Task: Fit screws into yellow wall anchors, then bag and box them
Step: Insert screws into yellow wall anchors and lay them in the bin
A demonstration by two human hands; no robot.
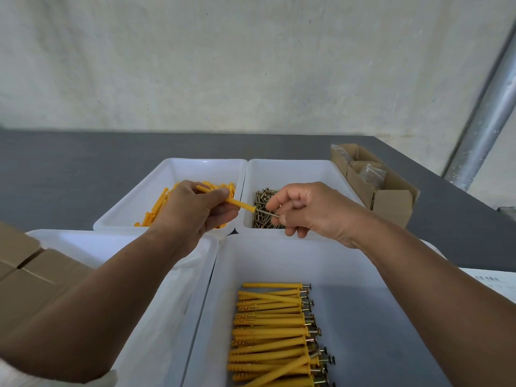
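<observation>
Left hand [192,210] grips anchor [240,204] above the bins; right hand [304,209] pinches screw [270,214] at its mouth. Both light, stiff — hold anchor mid-body, screw near head.

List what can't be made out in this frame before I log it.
- Head view: whether the screw has entered the anchor; the joint is too small.
- Head view: the pile of finished anchors is cut off by the bottom edge.
- Head view: bag contents in the cardboard box; blurred.
</observation>
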